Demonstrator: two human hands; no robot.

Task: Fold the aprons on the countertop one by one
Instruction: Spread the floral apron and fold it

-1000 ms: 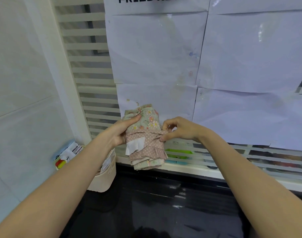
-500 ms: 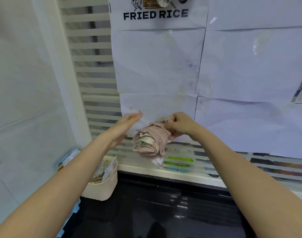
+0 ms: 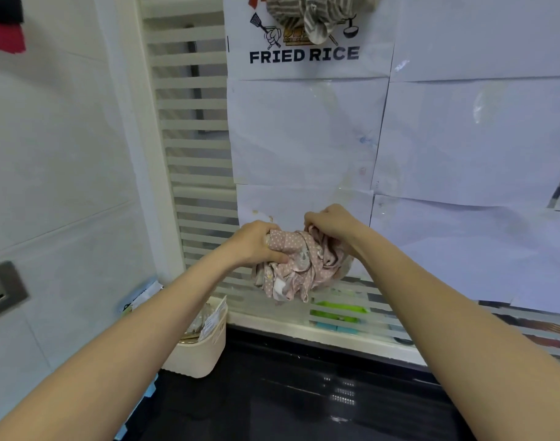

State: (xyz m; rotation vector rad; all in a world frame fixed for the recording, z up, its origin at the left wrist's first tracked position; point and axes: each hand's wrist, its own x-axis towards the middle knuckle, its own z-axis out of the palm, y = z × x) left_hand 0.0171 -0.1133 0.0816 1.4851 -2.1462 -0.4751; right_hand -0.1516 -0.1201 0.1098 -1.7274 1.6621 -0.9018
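Black countertop (image 3: 304,402) nearest. Cream basket (image 3: 205,348) at left corner. Above counter, left hand (image 3: 256,243) and right hand (image 3: 331,222) both clutch bunched pink dotted apron (image 3: 299,268), held mid-air. Behind: FRIED RICE poster (image 3: 304,55).

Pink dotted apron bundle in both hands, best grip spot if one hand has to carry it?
Probably the thick middle of the apron bundle, from above, fingers wrapped around. The left hand and right hand grip its upper ends while loose folds hang below; pinching an edge would likely let it unravel.
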